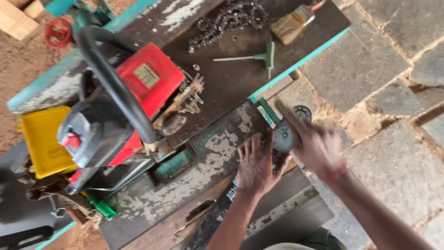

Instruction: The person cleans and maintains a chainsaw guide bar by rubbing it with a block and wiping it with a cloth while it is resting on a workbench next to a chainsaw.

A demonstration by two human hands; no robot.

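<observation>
Chainsaw body, red and grey w/ black loop handle, lies well left of the hands on the worn teal-painted bench. Left hand spread flat, pressing down a black guide bar, prob. to steady it. Right hand, blurred, just beside; grip can't tell. Green T-handle wrench farther up.

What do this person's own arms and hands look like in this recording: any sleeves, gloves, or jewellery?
Both arms are bare up to the bottom edge of the picture, with no sleeves in view. The left hand has no glove, ring or watch that shows. The right hand is blurred, so small details cannot be told, but it appears ungloved too.
</observation>
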